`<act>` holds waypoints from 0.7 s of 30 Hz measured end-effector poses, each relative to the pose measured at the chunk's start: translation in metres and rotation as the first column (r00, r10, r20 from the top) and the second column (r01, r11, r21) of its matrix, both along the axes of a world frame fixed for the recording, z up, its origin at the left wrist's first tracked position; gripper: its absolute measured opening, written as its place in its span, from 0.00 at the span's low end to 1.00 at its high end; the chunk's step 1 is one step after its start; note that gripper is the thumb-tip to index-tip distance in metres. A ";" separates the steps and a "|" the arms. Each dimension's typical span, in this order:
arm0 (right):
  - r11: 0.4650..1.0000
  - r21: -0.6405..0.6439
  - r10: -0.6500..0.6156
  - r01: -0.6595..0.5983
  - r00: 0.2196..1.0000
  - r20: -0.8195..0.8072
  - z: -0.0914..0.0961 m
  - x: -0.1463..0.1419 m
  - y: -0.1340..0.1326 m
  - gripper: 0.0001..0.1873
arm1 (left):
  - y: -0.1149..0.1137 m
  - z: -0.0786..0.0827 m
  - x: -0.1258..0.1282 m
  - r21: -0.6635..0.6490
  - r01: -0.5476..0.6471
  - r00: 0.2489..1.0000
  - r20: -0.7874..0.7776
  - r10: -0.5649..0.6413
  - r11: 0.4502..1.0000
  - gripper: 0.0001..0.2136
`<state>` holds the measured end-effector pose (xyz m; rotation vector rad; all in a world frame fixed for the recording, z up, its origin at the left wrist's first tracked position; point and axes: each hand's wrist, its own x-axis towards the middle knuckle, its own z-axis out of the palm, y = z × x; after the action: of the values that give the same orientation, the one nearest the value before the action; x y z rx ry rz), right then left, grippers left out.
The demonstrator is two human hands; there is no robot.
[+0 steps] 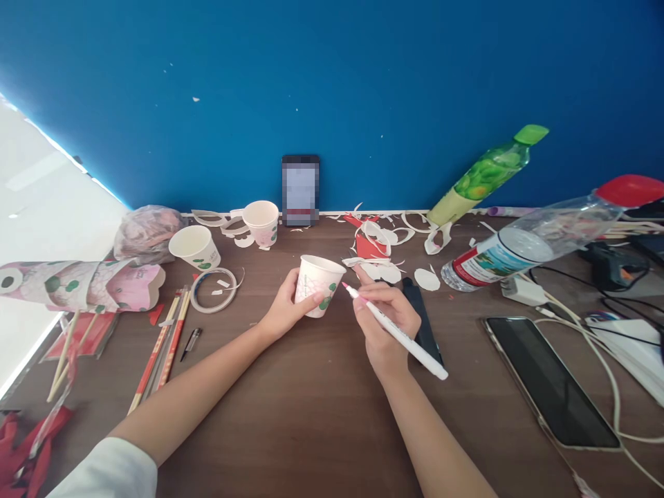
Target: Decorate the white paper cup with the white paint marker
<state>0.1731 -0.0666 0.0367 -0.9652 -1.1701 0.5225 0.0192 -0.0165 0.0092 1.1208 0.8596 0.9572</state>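
My left hand point(288, 308) is wrapped round a paper cup point(319, 282), its thumb across the front. The cup is white with a pink and green print and leans slightly to the right. In my right hand point(388, 325) is a white marker pen point(407, 341), held like a pencil. Its pink tip points at the cup's right rim, with a small gap that I cannot judge exactly. Behind my right hand lie cut white paper pieces point(381, 272) and a red scrap point(369, 246). A dark flat object point(426, 332) is partly hidden by that hand.
Two paper cups point(200, 250) stand at the back left, near a tape roll point(214, 304) and wrapped chopsticks point(173, 332). Joined cups point(77, 287) lie far left. A phone point(301, 194) leans on the blue wall. Right are bottles point(492, 259), another phone point(550, 380) and cables point(596, 353).
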 end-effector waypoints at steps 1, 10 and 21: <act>1.000 0.011 0.000 0.000 0.999 0.039 0.002 -0.001 -0.001 0.06 | 0.000 0.001 0.000 0.002 -0.009 1.000 -0.028 0.009 1.000 0.27; 0.998 0.049 0.038 -0.047 0.982 0.183 0.004 -0.008 -0.003 0.09 | -0.001 0.008 0.003 0.073 -0.069 0.987 -0.139 0.079 0.995 0.29; 0.997 0.072 -0.007 -0.017 0.947 0.320 0.004 -0.009 -0.001 0.09 | -0.004 0.001 0.002 0.180 0.016 0.990 -0.140 0.010 0.984 0.30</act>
<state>0.1639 -0.0672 0.0407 -1.0072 -1.4734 0.3292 0.0209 -0.0201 0.0101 1.3577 0.8973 0.9769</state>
